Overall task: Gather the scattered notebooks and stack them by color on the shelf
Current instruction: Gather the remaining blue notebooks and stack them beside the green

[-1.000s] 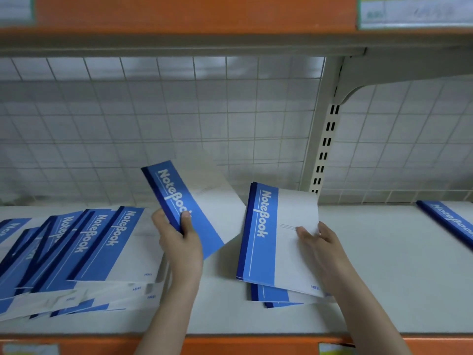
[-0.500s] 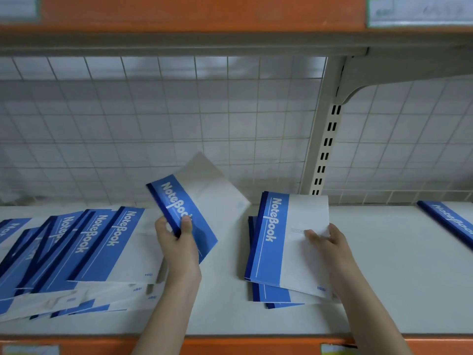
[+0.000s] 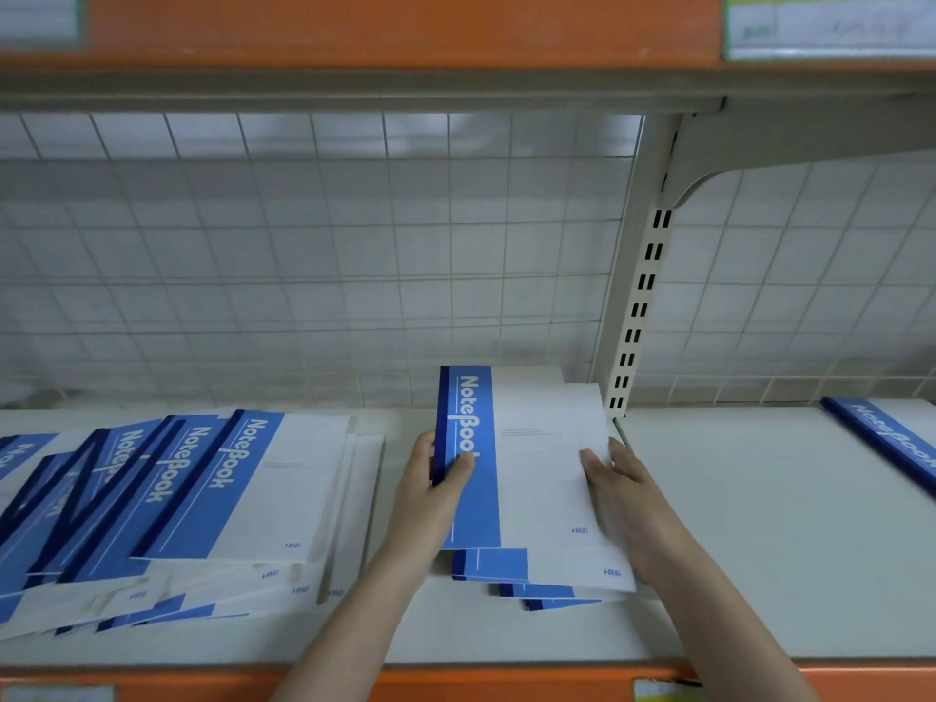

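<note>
Blue-and-white paper notebook (image 3: 511,463) tops centre stack; left hand (image 3: 430,499) grasps its nine-o'clock spine, right hand (image 3: 620,491) grips three-o'clock edge.

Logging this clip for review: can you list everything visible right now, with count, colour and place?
top notebook: one, blue and white, on the middle stack, gripped at both sides
middle stack: several blue-white notebooks, offset, centre of shelf
fanned pile: many blue-white notebooks, overlapping, left
far notebook: one, blue spine, right edge
shelf: one, white board, orange front lip
wire grid: white, at back
slotted upright: one, cream, right of centre
price labels: on orange upper rail, blurred
left hand: holds spine edge
right hand: holds right edge
</note>
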### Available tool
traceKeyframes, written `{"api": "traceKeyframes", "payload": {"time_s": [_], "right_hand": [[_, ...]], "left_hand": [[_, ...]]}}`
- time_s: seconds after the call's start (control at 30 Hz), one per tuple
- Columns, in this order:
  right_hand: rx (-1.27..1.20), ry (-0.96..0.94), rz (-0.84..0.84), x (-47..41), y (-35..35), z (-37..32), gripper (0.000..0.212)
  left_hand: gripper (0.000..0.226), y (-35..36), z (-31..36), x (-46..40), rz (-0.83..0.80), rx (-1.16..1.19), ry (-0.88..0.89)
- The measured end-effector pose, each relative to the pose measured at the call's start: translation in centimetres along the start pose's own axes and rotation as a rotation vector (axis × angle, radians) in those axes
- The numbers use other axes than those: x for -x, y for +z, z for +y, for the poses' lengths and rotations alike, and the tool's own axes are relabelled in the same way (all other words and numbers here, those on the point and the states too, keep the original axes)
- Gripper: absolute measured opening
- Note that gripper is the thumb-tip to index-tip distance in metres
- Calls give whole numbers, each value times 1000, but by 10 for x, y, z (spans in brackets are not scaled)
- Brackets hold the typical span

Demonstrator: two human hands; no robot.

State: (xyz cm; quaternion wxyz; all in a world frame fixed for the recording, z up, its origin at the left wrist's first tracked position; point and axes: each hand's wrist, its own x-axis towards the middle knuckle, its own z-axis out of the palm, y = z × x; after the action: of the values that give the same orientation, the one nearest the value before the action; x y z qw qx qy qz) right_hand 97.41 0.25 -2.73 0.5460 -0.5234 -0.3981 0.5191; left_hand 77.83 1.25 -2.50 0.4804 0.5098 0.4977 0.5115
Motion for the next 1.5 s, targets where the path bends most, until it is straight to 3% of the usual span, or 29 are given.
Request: {"api": "traceKeyframes", "payload": {"time_s": [0.1, 0.2, 0.3, 0.5, 0.67, 0.8, 1.0, 1.23, 1.37, 1.5], "right_hand": [[-32, 80, 12, 0, 4, -4, 27], [-132, 133, -93, 5, 3, -8, 31], [-143, 68, -180, 7, 2, -8, 20], [-179, -193, -227, 12, 1, -18, 40], [-34, -389, -186, 16, 1, -28, 31], [43, -401, -180, 18, -3, -22, 37], [146, -456, -61, 22, 4, -14, 24], [640, -550, -13, 36, -20, 2, 13], [614, -532, -43, 39, -21, -3, 18], [474, -430, -35, 42, -23, -13, 16]], "left_hand": [[26, 1, -1, 1, -138, 53, -47], [31, 2, 0, 2, -189, 38, -3], [32, 1, 1, 3, -186, 22, 75], [30, 4, 6, 8, -279, 121, 198], [37, 6, 12, 7, -309, 91, 284], [37, 11, 9, 8, -306, 81, 286], [40, 13, 0, 11, -256, -20, 346], [27, 7, -2, 13, -219, -237, 417], [25, 11, 3, 14, -187, -243, 408], [19, 20, 11, 15, -220, -219, 281]]}}
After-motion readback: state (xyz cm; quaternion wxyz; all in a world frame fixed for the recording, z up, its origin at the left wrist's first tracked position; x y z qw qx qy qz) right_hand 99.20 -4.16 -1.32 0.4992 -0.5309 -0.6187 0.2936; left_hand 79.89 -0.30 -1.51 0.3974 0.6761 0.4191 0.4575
